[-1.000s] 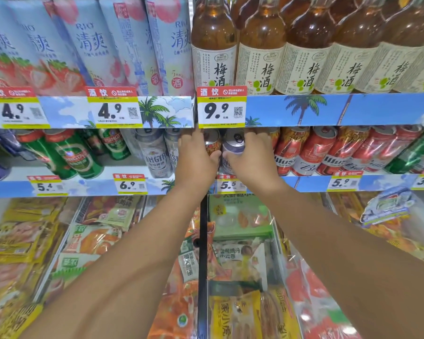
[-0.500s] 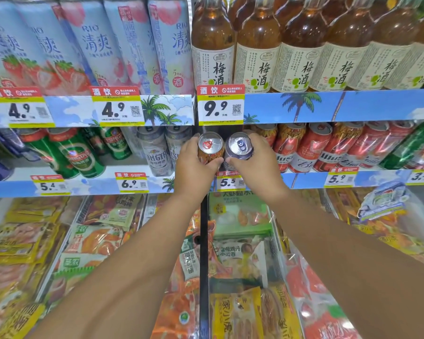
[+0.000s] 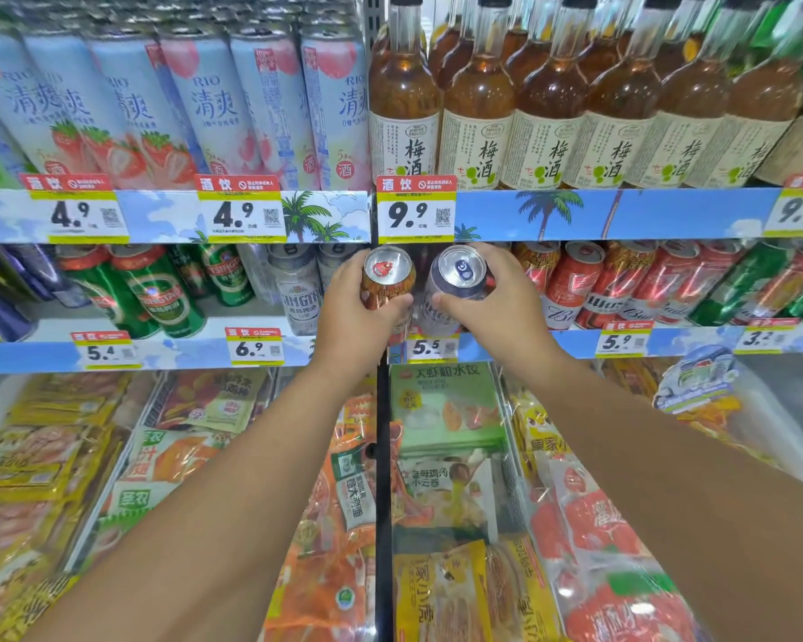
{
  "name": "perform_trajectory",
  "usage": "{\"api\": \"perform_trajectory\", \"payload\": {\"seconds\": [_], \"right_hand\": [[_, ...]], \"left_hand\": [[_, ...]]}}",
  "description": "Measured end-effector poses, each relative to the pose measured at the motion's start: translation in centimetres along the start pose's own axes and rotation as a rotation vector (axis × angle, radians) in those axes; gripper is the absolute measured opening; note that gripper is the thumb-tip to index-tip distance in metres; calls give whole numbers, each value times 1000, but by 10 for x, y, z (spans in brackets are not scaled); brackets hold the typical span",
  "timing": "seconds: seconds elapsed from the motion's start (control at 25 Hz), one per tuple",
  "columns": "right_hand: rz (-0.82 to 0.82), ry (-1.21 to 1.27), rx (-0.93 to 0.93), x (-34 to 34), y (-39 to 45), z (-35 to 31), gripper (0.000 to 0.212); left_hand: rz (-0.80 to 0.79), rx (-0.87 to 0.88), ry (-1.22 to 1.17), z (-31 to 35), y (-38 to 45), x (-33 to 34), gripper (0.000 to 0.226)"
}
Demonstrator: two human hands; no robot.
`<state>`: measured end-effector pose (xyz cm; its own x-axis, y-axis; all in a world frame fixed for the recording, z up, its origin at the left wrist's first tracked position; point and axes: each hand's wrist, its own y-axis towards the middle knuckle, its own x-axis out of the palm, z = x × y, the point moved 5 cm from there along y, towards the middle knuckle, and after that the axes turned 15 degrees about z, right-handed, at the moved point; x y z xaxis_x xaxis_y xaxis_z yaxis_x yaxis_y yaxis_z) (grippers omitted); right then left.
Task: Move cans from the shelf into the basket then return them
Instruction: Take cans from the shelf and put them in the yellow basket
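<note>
My left hand (image 3: 351,317) grips an orange-gold can with a red pull tab (image 3: 387,276), tilted so its top faces me. My right hand (image 3: 499,301) grips a silver-white can with a blue pull tab (image 3: 455,282), tilted the same way. Both cans are held side by side just in front of the middle shelf (image 3: 182,352), above the 5.5 price tag. No basket is in view.
Green beer cans (image 3: 158,294) and silver cans (image 3: 300,294) stand on the middle shelf to the left, red cans (image 3: 589,284) to the right. Tall light-blue cans (image 3: 214,104) and amber bottles (image 3: 478,108) fill the shelf above. Packaged frozen food (image 3: 446,410) lies in the chest below.
Both hands have drawn the two cans out from under the upper shelf toward me; the can tops now show fully and tilt toward the camera.
</note>
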<state>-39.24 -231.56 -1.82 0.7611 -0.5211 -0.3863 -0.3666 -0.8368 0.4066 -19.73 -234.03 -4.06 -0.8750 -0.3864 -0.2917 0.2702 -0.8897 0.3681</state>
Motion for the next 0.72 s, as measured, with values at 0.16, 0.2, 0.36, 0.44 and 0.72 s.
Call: {"api": "perform_trajectory", "payload": {"seconds": [0.16,0.2,0.36,0.44,0.72], "right_hand": [[-105,-23,-55,-2,-12,-18,49],[-131,-17,-54,-2,-18,-23,50],[-224,40,-79,0,-41,-36,58],[-301,58,-96,2,-58,-46,63],[-617,188,-183,40,-162,-95,78]], "left_hand": [[-17,-40,10,7,-13,-27,47],[-6,-48,19,10,-18,-36,47],[83,-92,87,17,-49,-76,52],[155,-142,126,15,-72,-100,61],[418,-281,177,14,-185,-214,51]]}}
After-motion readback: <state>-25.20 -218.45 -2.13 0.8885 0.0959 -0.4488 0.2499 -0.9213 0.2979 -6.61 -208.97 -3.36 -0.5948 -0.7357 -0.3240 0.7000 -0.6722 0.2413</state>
